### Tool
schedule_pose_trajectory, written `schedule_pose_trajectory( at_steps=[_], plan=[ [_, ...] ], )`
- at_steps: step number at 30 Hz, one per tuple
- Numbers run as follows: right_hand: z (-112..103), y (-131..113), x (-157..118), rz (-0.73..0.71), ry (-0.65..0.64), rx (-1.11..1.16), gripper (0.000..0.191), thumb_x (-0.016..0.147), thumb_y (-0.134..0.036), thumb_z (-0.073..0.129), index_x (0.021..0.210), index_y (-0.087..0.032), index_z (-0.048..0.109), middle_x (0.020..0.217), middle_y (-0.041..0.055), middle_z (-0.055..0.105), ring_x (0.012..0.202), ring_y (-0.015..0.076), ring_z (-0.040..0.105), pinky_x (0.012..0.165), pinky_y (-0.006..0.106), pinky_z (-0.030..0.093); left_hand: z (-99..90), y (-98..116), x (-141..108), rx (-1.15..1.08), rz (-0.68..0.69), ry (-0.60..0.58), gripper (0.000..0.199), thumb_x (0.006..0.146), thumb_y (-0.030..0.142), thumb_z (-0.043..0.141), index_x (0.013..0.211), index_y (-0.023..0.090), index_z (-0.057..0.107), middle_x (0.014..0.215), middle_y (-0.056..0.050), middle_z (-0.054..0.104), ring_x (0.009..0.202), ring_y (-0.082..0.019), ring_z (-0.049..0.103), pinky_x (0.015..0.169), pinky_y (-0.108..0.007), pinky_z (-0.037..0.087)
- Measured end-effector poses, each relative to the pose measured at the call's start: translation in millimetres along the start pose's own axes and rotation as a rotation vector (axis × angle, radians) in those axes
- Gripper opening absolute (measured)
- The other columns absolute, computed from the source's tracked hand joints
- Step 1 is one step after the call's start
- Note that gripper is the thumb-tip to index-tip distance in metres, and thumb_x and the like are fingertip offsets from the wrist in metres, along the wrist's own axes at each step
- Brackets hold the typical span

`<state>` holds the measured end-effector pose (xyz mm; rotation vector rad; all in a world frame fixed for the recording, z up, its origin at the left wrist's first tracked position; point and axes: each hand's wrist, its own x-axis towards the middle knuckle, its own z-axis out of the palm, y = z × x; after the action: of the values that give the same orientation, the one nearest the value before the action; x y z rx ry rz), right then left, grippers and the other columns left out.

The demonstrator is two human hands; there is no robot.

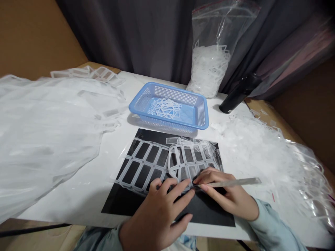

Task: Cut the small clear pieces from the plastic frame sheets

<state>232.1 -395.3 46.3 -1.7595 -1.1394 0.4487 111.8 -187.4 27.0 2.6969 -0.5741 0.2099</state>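
My right hand (227, 191) is closed round slim metal tweezers (235, 182), their back end pointing right and their tip hidden near my fingers. The fingertips meet the lower edge of a translucent plastic sheet (142, 162) with rows of rounded rectangular openings. My left hand (162, 209) lies with fingers spread over the sheet's lower edge, its fingertips close to my right hand. Under the sheet is a black mat (120, 204). Loose clear rectangular pieces (206, 148) lie on the sheet's upper right part.
Behind the mat stands a blue basket (167, 122) holding thin white frames (167, 107). A large heap of translucent sheets (52, 132) covers the left side. White plastic scraps (272, 157) are piled at right. A filled zip bag (209, 69) and a black cylinder (238, 94) stand at the back.
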Motion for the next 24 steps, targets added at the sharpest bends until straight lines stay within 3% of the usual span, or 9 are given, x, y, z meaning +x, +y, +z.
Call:
schedule_pose_trajectory(
  at_steps=[13, 16, 18, 20, 24],
  plan=[
    [-2, 2, 2, -0.152, -0.085, -0.114, 0.021, 0.098, -0.009, 0.05, 0.115, -0.015, 0.059, 0.1, 0.0108, 0.066, 0.096, 0.0208, 0.059, 0.084, 0.037, 0.052, -1.1, 0, 1, 0.002, 0.008, 0.011, 0.036, 0.097, 0.041, 0.05, 0.132, 0.031, 0.055, 0.139, 0.003, 0.052, 0.107, -0.021, 0.051, 0.085, -0.039, 0.033],
    [-2, 3, 3, -0.191, -0.04, -0.214, 0.022, 0.098, -0.007, 0.049, 0.116, -0.015, 0.058, 0.1, 0.0104, 0.066, 0.095, 0.0201, 0.058, 0.082, 0.035, 0.051, -0.4, -1, 1, -0.007, 0.011, 0.004, 0.037, 0.097, 0.04, 0.051, 0.133, 0.031, 0.054, 0.139, 0.002, 0.053, 0.107, -0.022, 0.051, 0.085, -0.039, 0.034],
    [-5, 6, 0, -0.186, 0.054, -0.301, 0.02, 0.099, -0.007, 0.048, 0.113, -0.016, 0.058, 0.103, 0.0105, 0.066, 0.096, 0.0204, 0.059, 0.081, 0.035, 0.051, 0.8, -2, 1, -0.014, 0.016, 0.001, 0.039, 0.097, 0.039, 0.052, 0.135, 0.031, 0.053, 0.139, 0.0, 0.052, 0.108, -0.022, 0.052, 0.085, -0.039, 0.035],
    [-11, 9, -5, -0.088, 0.235, -0.391, 0.018, 0.099, -0.011, 0.048, 0.111, -0.018, 0.059, 0.106, 0.0103, 0.066, 0.098, 0.021, 0.06, 0.082, 0.035, 0.05, 2.2, -2, -1, -0.018, 0.012, -0.005, 0.041, 0.096, 0.038, 0.052, 0.136, 0.031, 0.052, 0.139, -0.001, 0.052, 0.108, -0.023, 0.052, 0.086, -0.039, 0.036],
    [-28, 15, -13, 0.143, 0.814, -0.49, 0.014, 0.1, -0.024, 0.053, 0.109, -0.018, 0.062, 0.107, 0.0097, 0.066, 0.091, 0.0217, 0.064, 0.079, 0.035, 0.05, 3.7, -3, -2, -0.034, 0.005, -0.019, 0.042, 0.098, 0.038, 0.049, 0.14, 0.033, 0.048, 0.142, 0.0, 0.05, 0.11, -0.024, 0.053, 0.087, -0.041, 0.037]
  ],
)
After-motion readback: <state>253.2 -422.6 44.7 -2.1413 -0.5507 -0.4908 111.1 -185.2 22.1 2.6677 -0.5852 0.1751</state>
